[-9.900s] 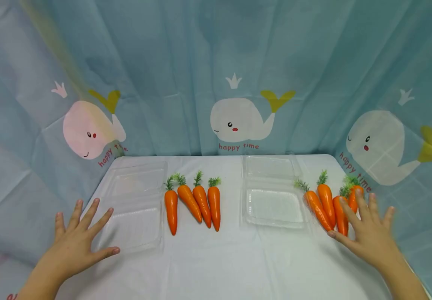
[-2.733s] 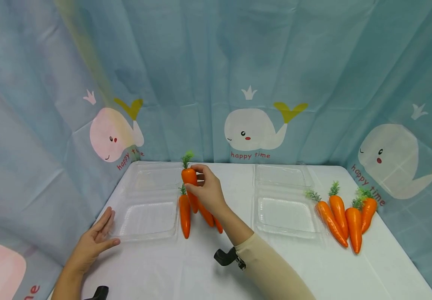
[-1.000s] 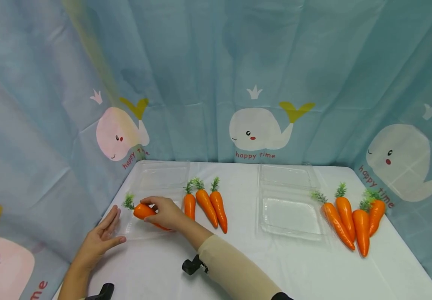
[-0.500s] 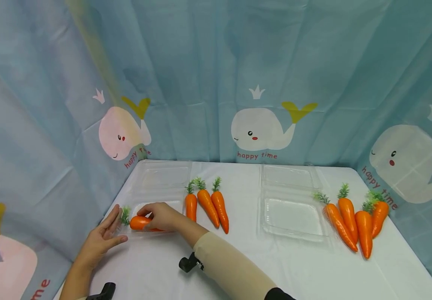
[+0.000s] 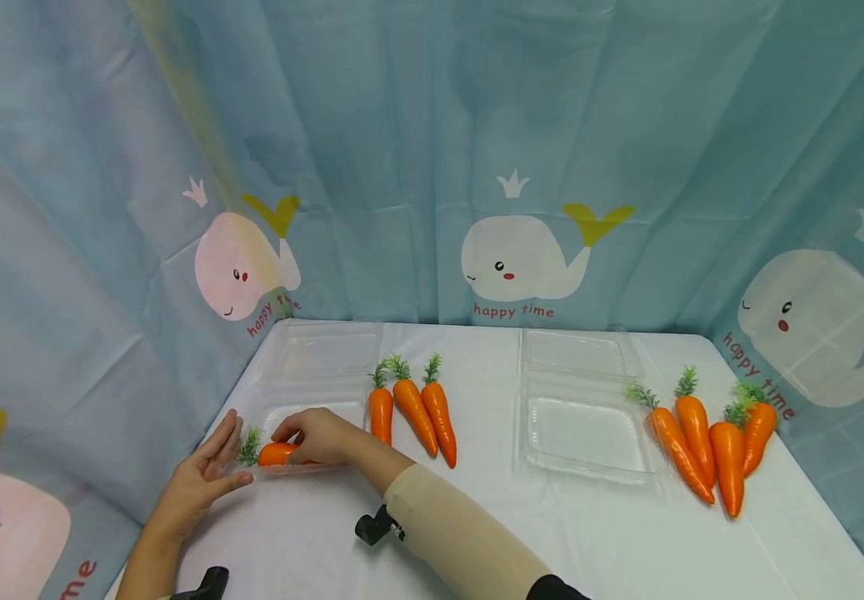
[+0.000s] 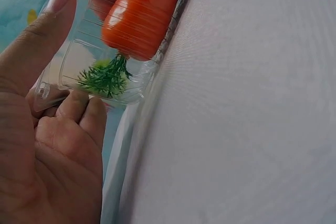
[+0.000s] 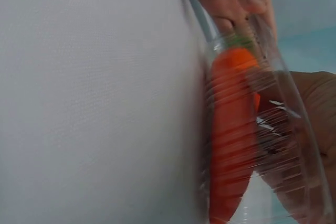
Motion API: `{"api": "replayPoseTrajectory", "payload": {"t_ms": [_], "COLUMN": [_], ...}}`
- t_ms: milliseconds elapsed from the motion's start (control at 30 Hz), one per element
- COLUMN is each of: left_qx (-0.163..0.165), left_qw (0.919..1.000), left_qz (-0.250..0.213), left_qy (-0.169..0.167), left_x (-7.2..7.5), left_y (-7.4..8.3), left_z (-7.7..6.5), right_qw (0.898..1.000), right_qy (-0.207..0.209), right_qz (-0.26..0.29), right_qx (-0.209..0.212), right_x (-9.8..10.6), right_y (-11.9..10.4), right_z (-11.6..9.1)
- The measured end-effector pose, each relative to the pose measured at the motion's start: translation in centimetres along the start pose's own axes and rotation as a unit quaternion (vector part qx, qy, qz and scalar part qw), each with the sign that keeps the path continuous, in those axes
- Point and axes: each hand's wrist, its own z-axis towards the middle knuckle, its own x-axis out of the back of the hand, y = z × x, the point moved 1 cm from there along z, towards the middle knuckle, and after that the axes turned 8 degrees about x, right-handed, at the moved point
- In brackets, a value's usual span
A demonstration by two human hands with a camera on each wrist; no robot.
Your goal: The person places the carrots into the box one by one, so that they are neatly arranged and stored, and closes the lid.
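In the head view, my right hand [image 5: 322, 437] pinches an orange toy carrot [image 5: 276, 454] with a green leafy top. It lies sideways along the front wall of the left clear plastic container [image 5: 304, 469], leaves pointing left; my fingers partly cover its body. Through the container's ribbed wall, the left wrist view shows the carrot's thick end [image 6: 139, 22] and its leaves [image 6: 107, 77]. My left hand [image 5: 195, 479] rests at the container's left end, thumb and fingers extended. The right wrist view, somewhat blurred, shows the carrot [image 7: 231, 129] behind the clear wall, thumb against it.
The container's open lid [image 5: 327, 350] lies behind it. Three carrots [image 5: 415, 417] lie in a row just to its right. A second open clear container [image 5: 585, 437] stands farther right, beside several more carrots [image 5: 727, 467]. A whale-print curtain [image 5: 372, 167] surrounds the white table [image 5: 506, 533].
My right hand has carried the carrot left from the row, turned it sideways and lowered it into the left container. Lately it has moved slightly toward the front wall. My left hand has stayed nearly still.
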Motion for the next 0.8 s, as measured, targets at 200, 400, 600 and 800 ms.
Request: {"api": "replayPoseTrajectory", "payload": {"t_ms": [200,400,600,800], "left_qx": [-0.015,-0.018,-0.02,-0.031], "left_qw": [0.9997,0.9998,0.9997,0.9986], "left_qz": [-0.006,0.0,-0.002,-0.03], "left_qy": [-0.017,-0.012,-0.016,-0.031], "left_x": [-0.2,-0.2,-0.2,0.1], "left_y": [0.2,0.3,0.3,0.1], "left_z": [-0.1,-0.3,0.1,0.1], "right_qw": [0.998,0.994,0.986,0.974], "right_qy": [0.017,0.072,0.141,0.215], "right_qz": [-0.055,-0.078,-0.049,0.008], "right_qx": [0.014,0.038,0.069,0.07], "right_x": [0.9,2.4,4.8,6.7], "right_y": [-1.0,-2.4,-2.7,-1.8], "right_z": [-0.8,-3.1,-6.8,-10.6]}}
